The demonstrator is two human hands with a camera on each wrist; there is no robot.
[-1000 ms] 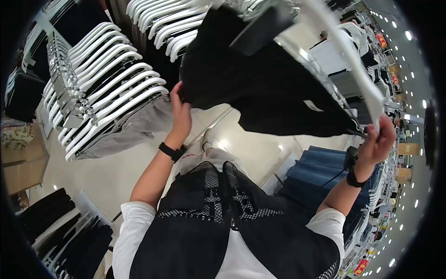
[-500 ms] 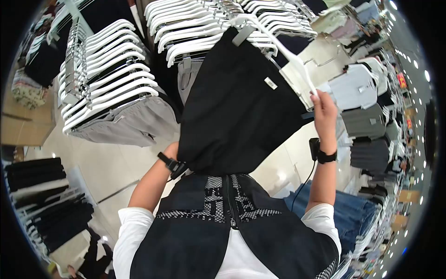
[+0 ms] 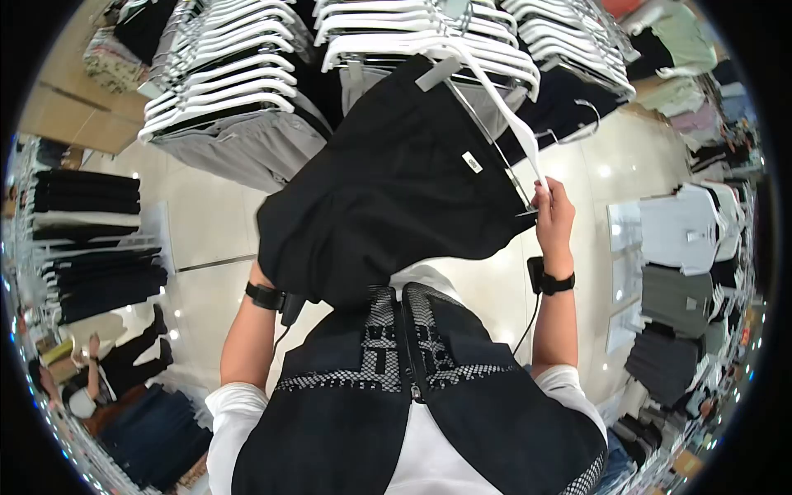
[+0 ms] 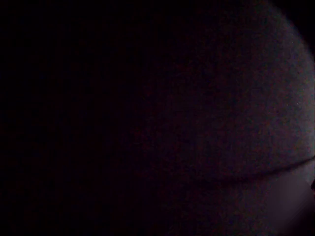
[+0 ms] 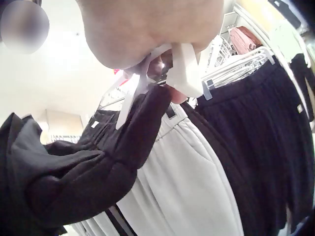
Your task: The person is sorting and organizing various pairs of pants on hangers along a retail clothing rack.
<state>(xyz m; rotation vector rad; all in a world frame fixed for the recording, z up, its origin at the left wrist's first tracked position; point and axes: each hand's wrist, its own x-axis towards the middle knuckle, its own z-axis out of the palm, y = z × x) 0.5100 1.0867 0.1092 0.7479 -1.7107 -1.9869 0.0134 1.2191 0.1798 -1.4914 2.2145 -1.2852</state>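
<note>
Black trousers [image 3: 396, 173] with a small white label hang clipped to a white clip hanger [image 3: 503, 95], slanting across the front of the body. My right hand [image 3: 556, 216] grips the hanger's right end, by the clip at the waistband; the right wrist view shows the white hanger end [image 5: 184, 73] under that hand. On the other side, the trousers' lower part drapes over my left hand [image 3: 257, 273], leaving little more than its base showing. The left wrist view is almost wholly dark, and I cannot tell how the left fingers lie.
Racks of white hangers [image 3: 239, 70] with grey trousers [image 3: 247, 147] and dark trousers stand ahead. Pale tiled floor [image 3: 202, 214] runs between displays. Tops [image 3: 676, 235] hang at the right; folded dark clothes [image 3: 87, 198] lie left. Another person [image 3: 107, 371] is at the lower left.
The hanger with the trousers has swung from the upper right to in front of the racks. The right hand has moved inward with it, and the left hand has gone under the cloth.
</note>
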